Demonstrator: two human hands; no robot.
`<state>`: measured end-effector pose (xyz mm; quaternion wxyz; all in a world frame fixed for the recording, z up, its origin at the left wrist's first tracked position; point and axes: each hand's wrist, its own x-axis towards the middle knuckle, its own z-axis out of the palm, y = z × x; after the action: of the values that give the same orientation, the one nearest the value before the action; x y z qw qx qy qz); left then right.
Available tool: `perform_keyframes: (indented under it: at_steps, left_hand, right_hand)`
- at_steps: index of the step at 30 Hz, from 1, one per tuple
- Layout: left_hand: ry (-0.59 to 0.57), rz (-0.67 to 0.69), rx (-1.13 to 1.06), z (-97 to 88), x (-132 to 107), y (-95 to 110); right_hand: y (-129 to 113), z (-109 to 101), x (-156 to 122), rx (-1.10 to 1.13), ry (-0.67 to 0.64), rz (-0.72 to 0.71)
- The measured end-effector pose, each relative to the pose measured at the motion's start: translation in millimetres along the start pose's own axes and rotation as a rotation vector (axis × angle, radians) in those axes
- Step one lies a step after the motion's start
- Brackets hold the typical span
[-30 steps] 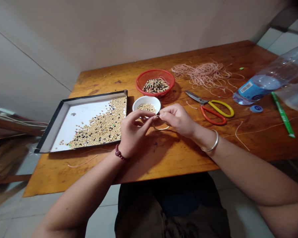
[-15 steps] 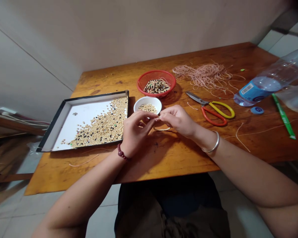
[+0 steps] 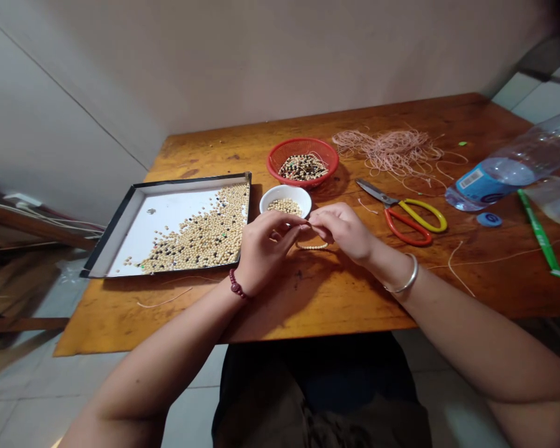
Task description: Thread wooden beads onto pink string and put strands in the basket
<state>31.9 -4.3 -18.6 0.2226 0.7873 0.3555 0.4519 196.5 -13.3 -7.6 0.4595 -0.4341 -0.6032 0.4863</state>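
My left hand (image 3: 270, 246), with a dark red bead bracelet at the wrist, pinches with thumb and forefinger. Its tips almost meet those of my right hand (image 3: 345, 231), which is closed in a pinch too and wears a silver bangle. Just under the fingertips a short string of pale beads (image 3: 312, 247) curves above the table; its cord ends are hidden in my fingers. Right behind the hands stands a white bowl (image 3: 303, 198) of pale beads (image 3: 284, 206).
At left lies a shallow black-edged tray (image 3: 142, 205) of mixed beads. A red basket (image 3: 273, 163) with beads stands behind the bowl. To the right are scissors (image 3: 392, 202), tangled pink cord (image 3: 392, 149), a plastic bottle (image 3: 490, 177), a blue cap (image 3: 489, 219) and a green pen-like stick (image 3: 539, 231).
The whole view has shifted slightly, so things sit a little further right. Both hands stay tip to tip over the bead string, the right fingers slightly re-angled.
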Motion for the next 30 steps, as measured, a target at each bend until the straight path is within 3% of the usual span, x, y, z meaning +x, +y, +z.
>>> perform_keyframes:
  at_steps: [6,15,24,30]
  left_hand:
    - [0.015,-0.026,-0.012,-0.2,0,0]
    - [0.179,-0.231,-0.041,-6.6,7,-5]
    - [0.040,-0.291,-0.238,-3.1,5,-5]
    - [-0.038,-0.336,-0.289,-5.4,8,-7]
  right_hand:
    - [3,0,1,0.029,0.017,0.006]
    - [7,1,4,0.228,0.076,0.163]
    - [6,-5,5,0.567,0.020,0.279]
    - [13,-3,6,0.491,-0.001,0.267]
